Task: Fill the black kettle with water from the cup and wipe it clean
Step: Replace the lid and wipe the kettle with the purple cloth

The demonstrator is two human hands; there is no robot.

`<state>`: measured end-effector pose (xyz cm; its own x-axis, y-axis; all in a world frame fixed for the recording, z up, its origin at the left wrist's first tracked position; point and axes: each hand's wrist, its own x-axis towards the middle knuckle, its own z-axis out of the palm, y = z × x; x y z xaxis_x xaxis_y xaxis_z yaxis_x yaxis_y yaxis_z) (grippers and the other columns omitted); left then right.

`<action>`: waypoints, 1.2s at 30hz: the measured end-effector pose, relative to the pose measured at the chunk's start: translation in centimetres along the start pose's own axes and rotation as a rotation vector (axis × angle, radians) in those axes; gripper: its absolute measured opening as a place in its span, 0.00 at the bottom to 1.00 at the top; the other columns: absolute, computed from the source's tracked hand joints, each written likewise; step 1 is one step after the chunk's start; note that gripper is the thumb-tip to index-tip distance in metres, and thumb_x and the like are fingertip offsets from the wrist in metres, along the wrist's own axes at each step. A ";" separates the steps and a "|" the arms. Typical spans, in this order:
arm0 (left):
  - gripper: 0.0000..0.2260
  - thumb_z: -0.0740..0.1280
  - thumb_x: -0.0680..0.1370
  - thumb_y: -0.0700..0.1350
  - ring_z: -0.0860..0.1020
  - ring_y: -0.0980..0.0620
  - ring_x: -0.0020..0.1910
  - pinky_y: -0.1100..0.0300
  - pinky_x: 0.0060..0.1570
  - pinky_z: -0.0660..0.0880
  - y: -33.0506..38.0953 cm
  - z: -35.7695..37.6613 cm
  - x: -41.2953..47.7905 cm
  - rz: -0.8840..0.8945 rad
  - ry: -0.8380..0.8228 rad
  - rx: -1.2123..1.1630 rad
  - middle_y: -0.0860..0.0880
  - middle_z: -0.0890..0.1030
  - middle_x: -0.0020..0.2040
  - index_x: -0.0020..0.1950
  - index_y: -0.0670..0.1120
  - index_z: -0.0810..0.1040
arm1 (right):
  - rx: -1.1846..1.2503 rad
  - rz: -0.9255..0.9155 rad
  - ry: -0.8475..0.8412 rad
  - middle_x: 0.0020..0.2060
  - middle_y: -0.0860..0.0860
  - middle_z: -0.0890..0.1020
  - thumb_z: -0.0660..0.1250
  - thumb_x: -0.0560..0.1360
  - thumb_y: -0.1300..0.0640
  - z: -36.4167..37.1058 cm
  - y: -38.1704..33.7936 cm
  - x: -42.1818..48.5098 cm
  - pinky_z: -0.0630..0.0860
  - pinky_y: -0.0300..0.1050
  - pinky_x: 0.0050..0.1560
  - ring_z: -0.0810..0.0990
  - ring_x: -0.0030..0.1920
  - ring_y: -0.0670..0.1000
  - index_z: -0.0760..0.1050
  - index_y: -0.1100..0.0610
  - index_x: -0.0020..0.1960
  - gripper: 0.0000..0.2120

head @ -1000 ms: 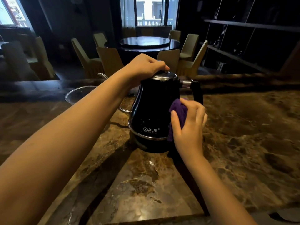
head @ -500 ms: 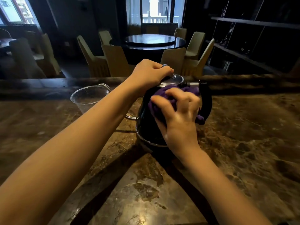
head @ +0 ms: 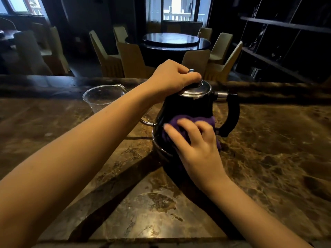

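The black kettle [head: 188, 108] stands upright on the brown marble counter [head: 268, 158], its silver lid closed and its black handle pointing right. My left hand [head: 172, 76] grips the knob on the lid from above. My right hand [head: 195, 142] presses a purple cloth [head: 179, 122] flat against the kettle's near side, low on the body. A clear plastic cup [head: 102, 97] with a spout sits behind my left forearm, to the kettle's left; I see no water in it. The kettle's thin spout pokes out at the left, partly hidden by my arm.
The counter's far edge [head: 53, 83] runs behind the cup and kettle. Beyond it a round dark table [head: 172, 40] is ringed by several covered chairs. Dark shelving [head: 286, 42] lines the right wall.
My right hand has carried the purple cloth from the kettle's right side up near the lid and then down across its front. My left hand has stayed on the lid.
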<state>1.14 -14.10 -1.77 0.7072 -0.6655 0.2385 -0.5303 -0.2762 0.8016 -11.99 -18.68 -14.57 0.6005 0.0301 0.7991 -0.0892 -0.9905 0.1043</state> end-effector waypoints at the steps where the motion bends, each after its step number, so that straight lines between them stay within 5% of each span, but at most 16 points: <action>1: 0.11 0.68 0.72 0.52 0.78 0.57 0.37 0.66 0.39 0.73 0.0 -0.1 0.0 0.006 -0.009 0.017 0.47 0.84 0.40 0.44 0.45 0.85 | -0.011 0.040 0.035 0.60 0.53 0.67 0.66 0.72 0.58 0.3 -0.7 1.5 0.65 0.52 0.57 0.65 0.56 0.58 0.72 0.53 0.63 0.19; 3: 0.13 0.68 0.72 0.53 0.78 0.57 0.38 0.67 0.37 0.71 0.1 -0.2 0.2 0.018 -0.025 0.050 0.45 0.85 0.42 0.46 0.44 0.84 | -0.072 0.017 0.014 0.59 0.54 0.73 0.62 0.73 0.57 1.1 -2.3 3.7 0.63 0.50 0.56 0.65 0.57 0.58 0.76 0.55 0.59 0.15; 7: 0.12 0.68 0.73 0.50 0.81 0.50 0.50 0.57 0.51 0.76 0.1 -0.4 0.1 0.035 -0.063 0.058 0.42 0.84 0.51 0.48 0.43 0.84 | -0.273 -0.153 -0.201 0.51 0.51 0.84 0.52 0.69 0.55 3.0 -4.4 3.5 0.60 0.49 0.55 0.64 0.57 0.57 0.80 0.52 0.54 0.21; 11: 0.11 0.67 0.73 0.49 0.80 0.50 0.53 0.55 0.55 0.76 0.0 -0.4 0.0 0.057 -0.063 0.052 0.44 0.84 0.52 0.49 0.44 0.84 | -0.051 -0.170 -0.293 0.43 0.50 0.83 0.52 0.70 0.56 2.9 -4.6 1.0 0.61 0.47 0.52 0.66 0.52 0.55 0.82 0.53 0.44 0.19; 15: 0.09 0.68 0.73 0.48 0.80 0.53 0.53 0.57 0.56 0.75 -0.1 -0.4 0.1 0.065 -0.075 0.027 0.47 0.85 0.52 0.49 0.45 0.84 | 0.135 -0.081 -0.357 0.49 0.49 0.82 0.56 0.71 0.56 0.7 -3.5 -1.8 0.64 0.44 0.55 0.66 0.53 0.52 0.79 0.54 0.50 0.15; 22: 0.10 0.66 0.74 0.44 0.79 0.61 0.49 0.77 0.44 0.72 -0.1 -1.3 0.2 0.101 -0.215 -0.025 0.52 0.83 0.53 0.54 0.47 0.81 | 0.569 0.407 -0.345 0.52 0.41 0.80 0.65 0.70 0.57 -4.7 2.8 -4.9 0.59 0.26 0.59 0.72 0.54 0.48 0.79 0.49 0.54 0.14; 24: 0.11 0.66 0.74 0.44 0.80 0.58 0.51 0.73 0.48 0.73 -0.4 -1.7 0.4 0.117 -0.277 -0.043 0.51 0.83 0.54 0.56 0.48 0.81 | 0.714 0.658 -0.148 0.50 0.37 0.82 0.66 0.72 0.60 -6.7 5.1 -5.1 0.66 0.33 0.62 0.77 0.55 0.45 0.79 0.46 0.53 0.13; 27: 0.12 0.64 0.75 0.42 0.80 0.61 0.50 0.73 0.46 0.74 -0.5 -2.0 0.9 0.135 -0.387 -0.043 0.53 0.83 0.54 0.57 0.50 0.80 | 0.895 1.039 0.233 0.56 0.46 0.81 0.64 0.76 0.60 -8.9 7.9 -4.6 0.71 0.51 0.66 0.78 0.59 0.47 0.78 0.47 0.56 0.13; 29: 0.13 0.63 0.75 0.39 0.79 0.62 0.52 0.72 0.49 0.73 -0.4 -1.9 1.4 0.147 -0.464 -0.067 0.55 0.81 0.55 0.58 0.49 0.79 | 0.938 1.155 0.344 0.59 0.50 0.80 0.62 0.77 0.59 -8.7 8.7 -3.6 0.71 0.55 0.66 0.77 0.61 0.50 0.77 0.45 0.55 0.12; 36: 0.14 0.63 0.76 0.41 0.73 0.60 0.64 0.68 0.63 0.68 0.5 -2.4 2.4 0.196 -0.644 0.110 0.56 0.75 0.64 0.60 0.52 0.77 | 1.221 1.188 0.149 0.54 0.53 0.82 0.60 0.78 0.59 -5.5 4.3 -1.6 0.69 0.60 0.67 0.78 0.59 0.55 0.78 0.48 0.52 0.10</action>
<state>3.72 -14.18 0.56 0.1916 -0.9811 -0.0276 -0.6891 -0.1545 0.7080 -17.67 -22.23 -12.13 0.5779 -0.8025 0.1483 0.2572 0.0067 -0.9663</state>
